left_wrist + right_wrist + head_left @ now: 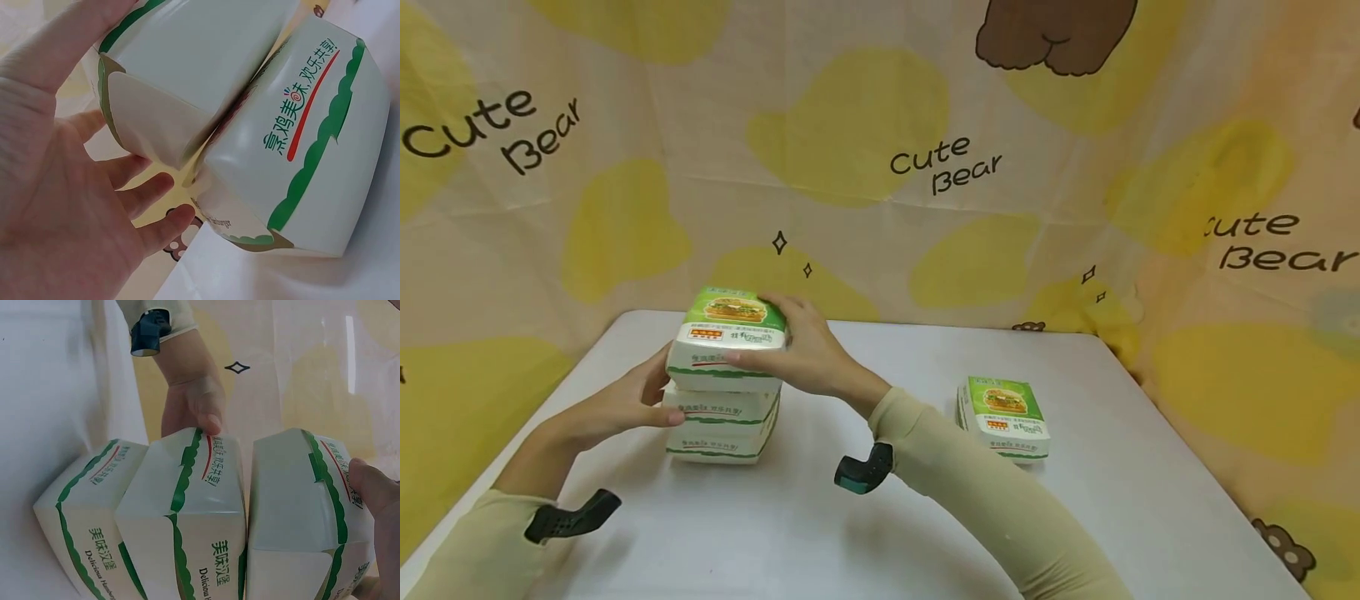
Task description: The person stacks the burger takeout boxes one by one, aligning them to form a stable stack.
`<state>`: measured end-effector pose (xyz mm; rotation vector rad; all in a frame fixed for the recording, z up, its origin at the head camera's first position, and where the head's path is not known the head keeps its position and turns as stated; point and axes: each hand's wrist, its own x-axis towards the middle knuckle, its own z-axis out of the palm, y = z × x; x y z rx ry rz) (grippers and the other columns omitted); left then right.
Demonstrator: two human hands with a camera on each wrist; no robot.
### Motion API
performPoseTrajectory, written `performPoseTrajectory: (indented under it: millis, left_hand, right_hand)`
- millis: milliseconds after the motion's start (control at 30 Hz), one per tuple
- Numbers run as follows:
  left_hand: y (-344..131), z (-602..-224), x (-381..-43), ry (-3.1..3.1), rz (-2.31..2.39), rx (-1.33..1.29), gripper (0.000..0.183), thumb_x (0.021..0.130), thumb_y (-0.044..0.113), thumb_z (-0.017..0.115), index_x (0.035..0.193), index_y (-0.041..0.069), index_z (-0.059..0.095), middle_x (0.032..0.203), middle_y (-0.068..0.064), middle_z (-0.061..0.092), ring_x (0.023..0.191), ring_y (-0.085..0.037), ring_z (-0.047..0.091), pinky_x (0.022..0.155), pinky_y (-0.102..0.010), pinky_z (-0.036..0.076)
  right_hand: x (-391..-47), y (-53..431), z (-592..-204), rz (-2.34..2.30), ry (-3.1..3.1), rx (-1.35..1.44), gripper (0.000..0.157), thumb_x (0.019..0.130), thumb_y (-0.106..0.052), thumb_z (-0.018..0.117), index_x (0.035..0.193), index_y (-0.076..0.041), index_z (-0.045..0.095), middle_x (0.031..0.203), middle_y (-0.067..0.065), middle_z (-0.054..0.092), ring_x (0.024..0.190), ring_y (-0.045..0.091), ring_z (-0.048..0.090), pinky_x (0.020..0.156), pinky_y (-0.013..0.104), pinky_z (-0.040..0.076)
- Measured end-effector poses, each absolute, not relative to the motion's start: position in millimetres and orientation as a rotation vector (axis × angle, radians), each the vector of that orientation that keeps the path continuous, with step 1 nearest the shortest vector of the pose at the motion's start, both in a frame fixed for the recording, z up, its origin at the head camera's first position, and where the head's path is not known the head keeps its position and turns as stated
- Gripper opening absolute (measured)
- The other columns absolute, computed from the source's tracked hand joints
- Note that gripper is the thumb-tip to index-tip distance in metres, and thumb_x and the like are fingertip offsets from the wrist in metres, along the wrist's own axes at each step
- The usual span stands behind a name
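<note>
Three white-and-green burger boxes stand stacked on the left of the table. The right hand grips the top burger box, its thumb on the front and its fingers over the far right side. That box sits on, or just above, the middle burger box; contact is unclear. At the stack's left side, the left hand holds the middle box, thumb on its front and fingers reaching behind. Several of its fingertips show apart from the cardboard in the left wrist view. Beneath is the bottom burger box.
Another burger box lies at the right of the white table, seemingly on top of a further box. A patterned yellow cloth hangs behind and around the table. Black wrist devices are worn over both sleeves.
</note>
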<state>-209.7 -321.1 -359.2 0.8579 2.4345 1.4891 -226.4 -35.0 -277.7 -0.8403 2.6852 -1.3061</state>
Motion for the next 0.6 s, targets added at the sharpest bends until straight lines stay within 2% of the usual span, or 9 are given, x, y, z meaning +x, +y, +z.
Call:
performPoseTrajectory:
  millis: [100,200,400,600]
  left_hand:
    - [-320.8,-358.3,-207.5,2.456,1.472,0.851,0.093,0.087,0.008,0.069,0.161,0.024,0.015,0.142,0.012,0.052,0.124,0.000,0.052,0.094,-0.029,0.045]
    - [-320.7,-358.5,-206.6,2.432,1.480,0.836,0.091,0.087,0.007,0.069,0.161,0.022,0.016,0.138,0.015,0.056,0.122,-0.001,0.055,0.093,-0.030,0.049]
    - [-322.6,-359.1,-208.2,2.402,1.514,0.816,0.085,0.088,0.005,0.068,0.157,0.021,0.021,0.131,0.018,0.060,0.117,-0.003,0.061,0.088,-0.029,0.055]
    - [-323.6,-359.0,-208.0,2.397,1.522,0.798,0.084,0.088,0.005,0.068,0.156,0.022,0.022,0.132,0.019,0.060,0.117,-0.001,0.060,0.088,-0.029,0.055]
  right_hand:
    - [-223.8,-38.5,-277.7,-1.288,2.695,-0.831,0.092,0.080,-0.055,0.078,0.157,-0.030,0.034,0.154,0.005,0.038,0.129,0.018,0.043,0.101,0.039,0.044]
    - [-222.1,-40.3,-277.0,-1.249,2.699,-0.818,0.094,0.080,-0.056,0.078,0.159,-0.032,0.032,0.158,0.007,0.035,0.135,0.023,0.042,0.104,0.044,0.044]
    - [-221.5,-39.4,-272.3,-1.152,2.694,-0.842,0.096,0.082,-0.057,0.074,0.161,-0.036,0.024,0.168,0.009,0.020,0.152,0.031,0.023,0.115,0.060,0.033]
    - [-221.0,-38.0,-268.9,-1.092,2.696,-0.875,0.094,0.084,-0.056,0.071,0.161,-0.038,0.020,0.170,0.008,0.016,0.154,0.032,0.019,0.118,0.061,0.027]
